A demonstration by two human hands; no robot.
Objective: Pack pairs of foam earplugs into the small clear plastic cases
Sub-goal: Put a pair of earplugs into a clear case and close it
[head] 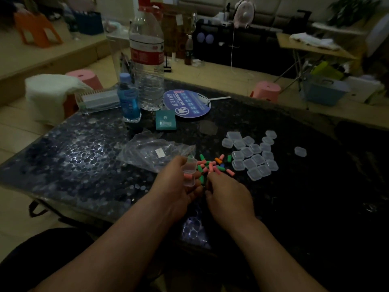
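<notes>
Head view: a dark, glossy, pebble-patterned table (84,165) fills the middle of the frame in a dim, cluttered room, with pink stools (266,90) beyond its far edge. A tall water bottle (147,60) stands at upper centre-left, and a crumpled clear bag (151,152) lies at centre. Right of centre sits a cluster of closed clear cases (252,161).

At lower centre the left hand (174,190) grips an open case (189,171) by its edges; a pink plug seems to lie inside. The right hand (229,197) is just beside it, fingers curled at the near edge of the loose earplugs (212,165); I cannot tell whether they pinch one.

The case looks light, stiff and slick, so it is best held by its side walls. The plugs look soft and featherlight and may roll on the shiny top, so pinch them mid-body.
</notes>
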